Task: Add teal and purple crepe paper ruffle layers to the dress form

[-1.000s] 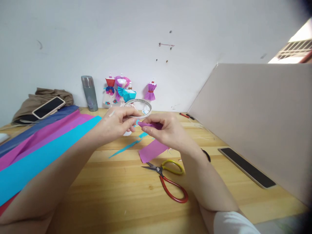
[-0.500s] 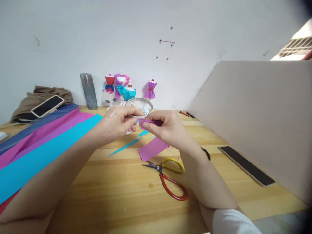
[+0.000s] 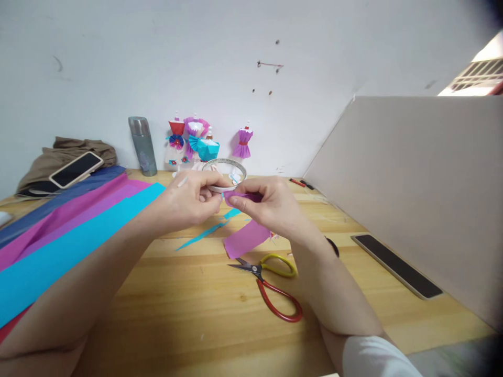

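Note:
My left hand [image 3: 192, 198] has its fingers closed on a white tape ring [image 3: 242, 168] that stands up above both hands. A folded purple paper piece [image 3: 231, 197] is pinched in my right hand [image 3: 267, 203], close to my left fingertips. Below the hands, a flat pink-purple paper strip [image 3: 247, 239] lies on the wooden table [image 3: 188, 314]. Scissors [image 3: 255, 269] with one yellow and one red handle rest just in front of it, blades apart. Thin blue paper scraps [image 3: 202, 236] lie under my left hand.
Long coloured paper sheets [image 3: 82, 230] cover the left side. Behind are a phone [image 3: 76, 170] on brown cloth [image 3: 43, 165], a bottle [image 3: 143, 146] and small paper dresses [image 3: 207, 149], [image 3: 242, 144]. A dark flat device [image 3: 396, 266] lies right, beside a white panel [image 3: 424, 183].
My left thumb has shifted slightly down and its fingers have curled in. The right hand keeps its pinch on the purple paper, almost unmoved.

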The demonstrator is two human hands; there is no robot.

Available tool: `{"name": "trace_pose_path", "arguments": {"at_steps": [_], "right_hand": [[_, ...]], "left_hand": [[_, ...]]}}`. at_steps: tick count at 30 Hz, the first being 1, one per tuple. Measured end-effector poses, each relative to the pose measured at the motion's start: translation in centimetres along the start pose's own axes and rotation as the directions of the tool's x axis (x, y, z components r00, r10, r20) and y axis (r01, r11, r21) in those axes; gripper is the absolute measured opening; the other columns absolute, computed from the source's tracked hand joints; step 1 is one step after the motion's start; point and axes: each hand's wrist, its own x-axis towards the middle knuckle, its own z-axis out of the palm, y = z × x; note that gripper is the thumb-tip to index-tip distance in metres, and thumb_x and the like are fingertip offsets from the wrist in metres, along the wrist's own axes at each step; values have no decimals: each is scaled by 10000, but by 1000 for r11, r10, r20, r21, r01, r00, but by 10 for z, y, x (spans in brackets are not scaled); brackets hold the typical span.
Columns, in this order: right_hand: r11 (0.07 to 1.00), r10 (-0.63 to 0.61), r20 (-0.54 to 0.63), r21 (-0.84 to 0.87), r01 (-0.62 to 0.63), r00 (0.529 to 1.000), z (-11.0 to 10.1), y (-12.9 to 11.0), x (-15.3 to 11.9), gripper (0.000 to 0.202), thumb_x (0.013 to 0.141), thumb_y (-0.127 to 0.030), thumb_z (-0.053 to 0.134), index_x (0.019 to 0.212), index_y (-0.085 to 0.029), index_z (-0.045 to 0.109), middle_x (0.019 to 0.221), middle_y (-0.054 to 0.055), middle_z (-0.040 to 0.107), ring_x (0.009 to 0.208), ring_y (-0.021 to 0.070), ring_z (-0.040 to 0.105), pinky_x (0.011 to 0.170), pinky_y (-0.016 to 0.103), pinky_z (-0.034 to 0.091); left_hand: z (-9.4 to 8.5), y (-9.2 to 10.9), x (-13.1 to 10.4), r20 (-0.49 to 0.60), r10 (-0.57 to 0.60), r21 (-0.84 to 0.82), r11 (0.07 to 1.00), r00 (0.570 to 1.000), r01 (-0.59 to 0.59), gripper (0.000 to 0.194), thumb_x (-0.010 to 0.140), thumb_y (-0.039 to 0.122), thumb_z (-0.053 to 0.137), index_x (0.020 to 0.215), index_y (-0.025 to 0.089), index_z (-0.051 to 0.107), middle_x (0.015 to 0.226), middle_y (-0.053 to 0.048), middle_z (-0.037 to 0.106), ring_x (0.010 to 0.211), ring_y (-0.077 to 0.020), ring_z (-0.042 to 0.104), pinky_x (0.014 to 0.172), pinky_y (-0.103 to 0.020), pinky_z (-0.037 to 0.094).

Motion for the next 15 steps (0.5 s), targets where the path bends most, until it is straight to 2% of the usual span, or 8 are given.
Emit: {"name": "trace_pose_path", "arguments": {"at_steps": [6,12,15], "right_hand": [[1000,-6,6,-9,6,1000,1,-1,1,211,804,-218,591,602,-156,596,553,-33,441,549,86,374,513,247,272],[1000,-1,21,1,1,1000,2,0,1,217,810,-221,586,604,-153,584,535,-43,416,529,77,346,501,250,254],[1000,1,33,8,-1,999,2,0,1,217,813,-223,582,608,-150,586,539,-45,409,530,75,338,502,250,250]], "left_hand": [[1,4,1,-3,-30,2,1000,1000,30,285,762,267,584,953,130,746,708,-30,709,609,-139,643,544,-221,502],[4,-2,1,-19,20,-11,1000,1000,-21,207,778,222,582,875,153,751,692,-9,697,622,-125,632,564,-211,490],[6,-6,0,-64,67,47,997,996,-64,179,792,224,586,833,152,745,666,2,680,584,-104,595,529,-199,447]]}}
